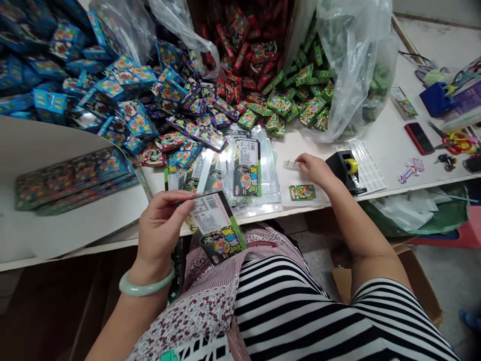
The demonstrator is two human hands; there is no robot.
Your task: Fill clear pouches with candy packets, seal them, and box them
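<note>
My left hand point(163, 225), with a pale green bangle on its wrist, pinches the upper corner of a black and green printed card point(216, 233) between thumb and fingers. The card hangs tilted over my lap, its white barcode label facing up. On the table my right hand point(313, 169) has its fingertips on a small whitish strip of labels point(290, 164). Just below that hand lies a small green candy box point(302, 191). Between my hands, a similar card point(247, 168) rests on a pile of transparent plastic sleeves point(267, 175).
Heaps of blue boxes point(137, 118), red boxes point(259, 52) and green boxes point(280, 104) fill the back. A black tape dispenser point(340, 168) stands beside my right forearm. Further right lie a red phone point(419, 138) and scissors point(456, 144). Stacked box strips point(78, 178) are at left.
</note>
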